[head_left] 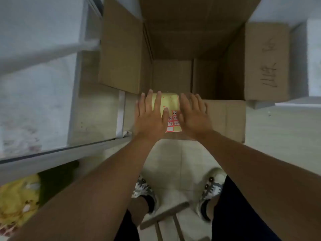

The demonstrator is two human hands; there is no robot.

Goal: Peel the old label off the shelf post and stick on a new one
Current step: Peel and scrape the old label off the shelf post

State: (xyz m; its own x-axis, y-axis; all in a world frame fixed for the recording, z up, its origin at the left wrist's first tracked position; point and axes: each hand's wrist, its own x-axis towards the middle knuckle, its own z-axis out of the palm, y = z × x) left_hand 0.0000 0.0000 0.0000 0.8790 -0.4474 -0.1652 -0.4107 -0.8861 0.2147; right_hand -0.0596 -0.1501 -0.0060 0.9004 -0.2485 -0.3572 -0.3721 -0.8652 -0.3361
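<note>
A yellow backing sheet of red-bordered labels (172, 108) lies on a cardboard box flap in front of me, most of its labels gone from the far half and a few handwritten ones left near its close end. My left hand (150, 115) rests flat with fingers spread over the sheet's left side. My right hand (193, 117) lies flat with fingers apart over its right edge. Neither hand grips anything. A white metal shelf post (120, 113) stands just left of my left hand; no label shows on it.
An open cardboard box (191, 49) fills the space ahead, with a handwritten flap (267, 63) on the right. White shelf rails (60, 150) run along the left. A yellow bag (19, 200) lies at lower left. A small stool (165, 211) and my shoes stand on the tiled floor.
</note>
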